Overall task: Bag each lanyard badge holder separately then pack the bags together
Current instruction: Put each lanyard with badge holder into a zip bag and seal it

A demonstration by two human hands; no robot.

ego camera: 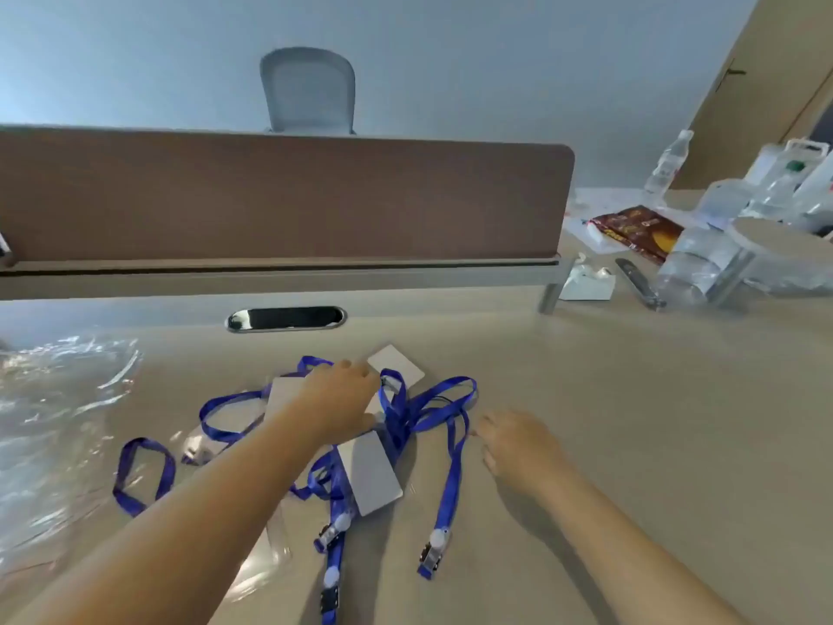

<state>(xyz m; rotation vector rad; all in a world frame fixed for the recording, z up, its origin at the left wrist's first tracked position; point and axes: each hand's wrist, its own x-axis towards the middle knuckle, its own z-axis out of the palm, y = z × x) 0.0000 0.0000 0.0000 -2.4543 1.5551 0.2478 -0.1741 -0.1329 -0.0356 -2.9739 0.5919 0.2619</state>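
A tangle of blue lanyards (421, 408) with white badge holders lies on the beige desk in front of me. One white badge holder (370, 478) sits in the middle of the pile, another white badge holder (396, 363) at the far side. My left hand (340, 399) rests palm down on top of the pile, covering a third white holder; whether it grips anything I cannot tell. My right hand (514, 444) lies flat on the desk just right of the lanyards, fingers spread, holding nothing. Metal clips (430, 557) end the straps near me.
A heap of clear plastic bags (58, 421) lies at the left. A brown divider panel (279, 196) and a cable slot (286, 318) stand behind the pile. Bottles, a snack packet (640, 230) and clear containers crowd the back right.
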